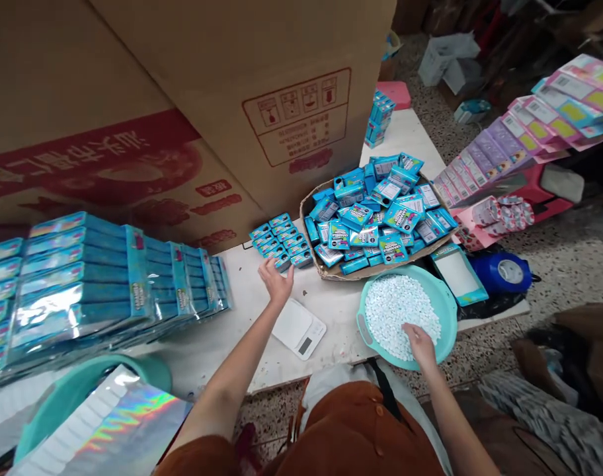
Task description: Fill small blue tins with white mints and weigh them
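The left hand (276, 281) hung spread open; the right hand (420, 345), its grip unclear, sat in white pellets (395, 317), and one knock could tip the teal basin (447, 317)!

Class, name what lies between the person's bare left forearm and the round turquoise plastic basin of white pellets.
A flat white digital kitchen scale, shown in the head view.

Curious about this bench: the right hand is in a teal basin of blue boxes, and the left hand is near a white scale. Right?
The head view shows the teal basin holding small white pieces, not blue boxes; the right hand is in them, the left hand near the white scale.
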The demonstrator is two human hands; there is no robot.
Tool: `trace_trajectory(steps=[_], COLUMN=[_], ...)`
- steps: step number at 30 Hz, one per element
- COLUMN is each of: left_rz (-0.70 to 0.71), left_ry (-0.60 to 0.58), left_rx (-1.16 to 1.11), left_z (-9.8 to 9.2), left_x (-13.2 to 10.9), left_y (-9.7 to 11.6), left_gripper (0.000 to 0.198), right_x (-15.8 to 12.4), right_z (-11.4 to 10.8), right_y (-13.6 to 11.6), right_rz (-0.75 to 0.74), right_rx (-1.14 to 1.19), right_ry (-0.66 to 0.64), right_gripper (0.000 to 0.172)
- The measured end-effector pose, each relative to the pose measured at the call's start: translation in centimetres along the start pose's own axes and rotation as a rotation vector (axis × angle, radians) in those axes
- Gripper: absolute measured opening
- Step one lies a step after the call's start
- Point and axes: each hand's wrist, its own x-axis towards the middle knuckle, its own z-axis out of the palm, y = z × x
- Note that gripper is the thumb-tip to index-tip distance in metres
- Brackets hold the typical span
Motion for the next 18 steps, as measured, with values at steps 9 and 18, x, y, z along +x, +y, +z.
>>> trace_trajectory(steps=[9,18], left_rz=[0.778,1.181], left_ry=[-0.66,-0.908], left_rx=[-0.118,0.18], left_z=[5.5,14.1], left_x=[0.4,0.7], left_y=[18.9,27.8], left_gripper=[0.033,0.046], right_x=[5.9,10.8], right_z=[-2.2,0.2], right_y=[1.3,1.3], right_rz=[-0.546,-0.599], right_rx=[-0.397,-0.425], right_ry=[0.078,0.103], right_gripper=[0.034,0.047])
